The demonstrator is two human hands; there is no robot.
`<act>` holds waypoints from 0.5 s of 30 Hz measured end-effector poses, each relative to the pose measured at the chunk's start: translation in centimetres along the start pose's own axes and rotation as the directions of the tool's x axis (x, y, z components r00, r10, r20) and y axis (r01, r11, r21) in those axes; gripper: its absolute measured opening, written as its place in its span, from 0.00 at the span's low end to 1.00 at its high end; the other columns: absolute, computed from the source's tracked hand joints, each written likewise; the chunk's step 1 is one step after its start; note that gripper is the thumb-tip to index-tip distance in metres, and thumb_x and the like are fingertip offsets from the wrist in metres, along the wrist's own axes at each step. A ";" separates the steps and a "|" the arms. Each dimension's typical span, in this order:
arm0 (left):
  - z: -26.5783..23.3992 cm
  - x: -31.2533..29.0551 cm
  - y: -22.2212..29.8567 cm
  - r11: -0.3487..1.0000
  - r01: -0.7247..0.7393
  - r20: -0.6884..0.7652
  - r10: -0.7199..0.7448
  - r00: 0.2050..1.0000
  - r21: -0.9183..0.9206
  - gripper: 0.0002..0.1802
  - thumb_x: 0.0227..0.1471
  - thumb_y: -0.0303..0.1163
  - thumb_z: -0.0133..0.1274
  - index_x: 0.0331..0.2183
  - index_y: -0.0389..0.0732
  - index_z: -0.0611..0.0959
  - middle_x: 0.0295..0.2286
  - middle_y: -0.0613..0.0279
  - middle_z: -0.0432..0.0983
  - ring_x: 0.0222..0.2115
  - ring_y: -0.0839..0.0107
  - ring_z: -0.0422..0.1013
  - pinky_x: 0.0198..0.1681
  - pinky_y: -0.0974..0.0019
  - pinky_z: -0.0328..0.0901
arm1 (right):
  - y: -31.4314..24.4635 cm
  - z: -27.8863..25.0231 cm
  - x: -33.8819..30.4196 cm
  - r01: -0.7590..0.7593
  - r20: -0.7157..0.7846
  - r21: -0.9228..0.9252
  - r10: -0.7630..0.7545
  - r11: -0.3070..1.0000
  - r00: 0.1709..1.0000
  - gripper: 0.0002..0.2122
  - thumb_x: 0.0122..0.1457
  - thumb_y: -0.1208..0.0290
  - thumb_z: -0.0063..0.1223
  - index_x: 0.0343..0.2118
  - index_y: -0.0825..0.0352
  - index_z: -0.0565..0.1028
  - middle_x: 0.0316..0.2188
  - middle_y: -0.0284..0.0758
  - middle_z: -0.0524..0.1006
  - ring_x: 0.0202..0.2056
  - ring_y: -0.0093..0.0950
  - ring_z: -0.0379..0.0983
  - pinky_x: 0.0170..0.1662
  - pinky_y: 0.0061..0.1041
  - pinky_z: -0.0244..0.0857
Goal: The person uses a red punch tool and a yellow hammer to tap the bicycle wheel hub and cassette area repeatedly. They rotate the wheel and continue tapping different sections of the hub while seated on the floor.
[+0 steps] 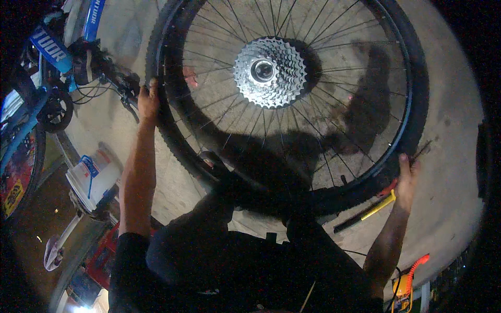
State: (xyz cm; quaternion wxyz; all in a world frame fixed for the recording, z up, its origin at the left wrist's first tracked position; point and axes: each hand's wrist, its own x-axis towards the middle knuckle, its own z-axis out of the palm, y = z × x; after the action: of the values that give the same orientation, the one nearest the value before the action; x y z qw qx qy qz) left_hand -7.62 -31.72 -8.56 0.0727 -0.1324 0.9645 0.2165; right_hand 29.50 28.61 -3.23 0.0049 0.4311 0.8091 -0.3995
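A bicycle wheel (pixel 417 104) with a black knobbly tyre and thin spokes fills the middle of the view, in front of my legs. Its silver cassette (pixel 289 70) of stacked sprockets faces me at the hub. My left hand (pixel 148 104) grips the tyre at its left side, the thumb lying along the edge. Lower down on the right, my right hand (pixel 408 182) is closed on the tyre's outer edge. The fingers of both hands are partly hidden behind the rubber.
A blue bicycle frame (pixel 52 49) stands at the upper left. Below it sits a white bucket (pixel 94 177), with a red crate (pixel 99 261) nearer me. A yellow-and-black long-handled tool (pixel 368 210) lies near my right hand. An orange coiled hose (pixel 416 266) is at the lower right.
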 end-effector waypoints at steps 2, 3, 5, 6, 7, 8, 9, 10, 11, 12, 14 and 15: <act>0.2 0.7 -1.5 0.998 0.010 0.004 -0.011 1.000 0.058 0.45 0.57 0.64 0.45 0.52 0.26 0.72 0.44 0.35 0.75 0.46 0.46 0.72 0.50 0.55 0.64 | -2.5 -0.8 0.5 -0.059 0.015 0.178 0.057 0.982 0.998 0.35 0.62 0.58 0.53 0.64 0.75 0.55 0.60 0.43 0.64 0.57 0.33 0.63 0.61 0.29 0.55; 0.5 0.4 0.1 0.999 0.032 0.065 -0.033 0.997 0.017 0.42 0.57 0.62 0.45 0.49 0.27 0.75 0.42 0.37 0.76 0.44 0.48 0.73 0.49 0.56 0.64 | -2.2 -1.3 1.0 -0.022 0.048 0.242 0.011 0.970 0.999 0.33 0.62 0.59 0.53 0.63 0.75 0.57 0.57 0.42 0.67 0.55 0.32 0.65 0.59 0.28 0.57; 1.0 -0.9 1.2 0.997 -0.034 0.050 0.037 0.998 -0.064 0.41 0.58 0.62 0.46 0.47 0.27 0.76 0.40 0.38 0.77 0.42 0.50 0.73 0.47 0.57 0.65 | -1.8 -1.7 1.1 -0.044 0.039 0.260 0.035 0.965 0.999 0.31 0.62 0.61 0.53 0.62 0.74 0.58 0.56 0.41 0.68 0.54 0.31 0.65 0.58 0.27 0.58; 0.8 -1.2 1.4 0.993 -0.061 0.033 0.065 0.997 -0.104 0.41 0.58 0.61 0.46 0.46 0.26 0.76 0.39 0.38 0.77 0.41 0.51 0.73 0.46 0.57 0.65 | -2.1 -1.8 1.3 -0.048 0.041 0.270 0.038 0.962 0.998 0.30 0.62 0.61 0.53 0.62 0.74 0.59 0.55 0.40 0.69 0.53 0.30 0.66 0.58 0.27 0.59; 0.7 -0.4 0.6 0.999 0.032 0.047 -0.032 0.998 0.002 0.38 0.58 0.60 0.47 0.45 0.28 0.77 0.38 0.40 0.78 0.39 0.53 0.73 0.45 0.57 0.65 | -2.6 -1.8 1.4 -0.062 0.057 0.329 0.045 0.942 0.997 0.30 0.62 0.62 0.53 0.62 0.73 0.59 0.55 0.40 0.69 0.53 0.30 0.66 0.58 0.27 0.59; 0.7 -0.2 0.3 0.999 0.026 0.034 -0.024 0.999 -0.041 0.38 0.58 0.60 0.47 0.45 0.28 0.77 0.37 0.41 0.78 0.39 0.53 0.73 0.44 0.57 0.65 | -3.3 -1.8 1.3 -0.076 0.074 0.386 0.052 0.919 0.996 0.29 0.62 0.63 0.54 0.62 0.73 0.60 0.55 0.39 0.69 0.53 0.30 0.66 0.58 0.27 0.59; 0.9 -0.8 1.0 0.997 0.020 0.027 -0.018 0.999 -0.081 0.38 0.58 0.60 0.47 0.45 0.29 0.78 0.37 0.41 0.78 0.38 0.53 0.73 0.44 0.57 0.65 | -3.4 -1.8 1.1 -0.098 0.092 0.438 0.063 0.894 0.994 0.29 0.62 0.63 0.54 0.62 0.73 0.60 0.54 0.39 0.69 0.53 0.30 0.66 0.57 0.27 0.59; 1.0 -1.2 1.3 0.993 0.014 0.018 -0.012 1.000 -0.120 0.38 0.58 0.60 0.48 0.45 0.30 0.78 0.36 0.42 0.78 0.38 0.54 0.73 0.44 0.58 0.65 | -3.2 -1.9 1.1 -0.060 0.077 0.381 0.033 0.923 0.996 0.29 0.62 0.64 0.54 0.62 0.72 0.60 0.55 0.39 0.69 0.53 0.31 0.66 0.58 0.27 0.58; 1.4 -0.8 0.3 0.993 0.030 0.045 -0.025 0.999 -0.114 0.38 0.57 0.61 0.48 0.45 0.30 0.78 0.36 0.42 0.78 0.38 0.53 0.73 0.44 0.57 0.66 | -3.0 -2.0 1.0 -0.022 0.064 0.322 0.001 0.946 0.998 0.28 0.62 0.64 0.54 0.62 0.72 0.61 0.55 0.39 0.69 0.53 0.31 0.66 0.58 0.27 0.58; 1.3 -0.3 -0.2 0.993 0.045 0.072 -0.038 0.997 -0.106 0.37 0.57 0.61 0.49 0.46 0.31 0.78 0.35 0.42 0.78 0.39 0.52 0.73 0.45 0.57 0.66 | -3.0 -2.0 1.0 0.016 0.054 0.263 -0.031 0.965 0.998 0.28 0.62 0.64 0.54 0.62 0.72 0.61 0.55 0.39 0.69 0.54 0.31 0.66 0.58 0.27 0.58; 1.1 0.0 -1.3 1.000 0.007 0.049 -0.006 0.999 -0.023 0.37 0.56 0.60 0.50 0.46 0.32 0.78 0.35 0.42 0.78 0.39 0.50 0.73 0.45 0.56 0.66 | -2.1 -1.9 1.0 0.010 0.015 0.271 -0.014 0.962 1.000 0.28 0.62 0.64 0.54 0.62 0.72 0.61 0.56 0.38 0.69 0.54 0.31 0.65 0.59 0.28 0.57; 1.3 -1.0 0.3 0.998 -0.045 0.018 0.044 0.999 0.051 0.36 0.56 0.60 0.50 0.46 0.32 0.78 0.36 0.43 0.78 0.40 0.49 0.73 0.46 0.55 0.66 | -1.7 -2.0 0.8 0.000 -0.009 0.267 0.002 0.964 1.000 0.28 0.62 0.64 0.54 0.62 0.72 0.61 0.56 0.38 0.69 0.55 0.31 0.65 0.59 0.28 0.57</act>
State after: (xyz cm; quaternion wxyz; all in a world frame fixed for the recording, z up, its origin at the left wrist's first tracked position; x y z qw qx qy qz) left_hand -6.63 -30.62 -9.42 0.0794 -0.1070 0.9719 0.1942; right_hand 28.45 29.95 -1.07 -0.0567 0.4298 0.7477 -0.5030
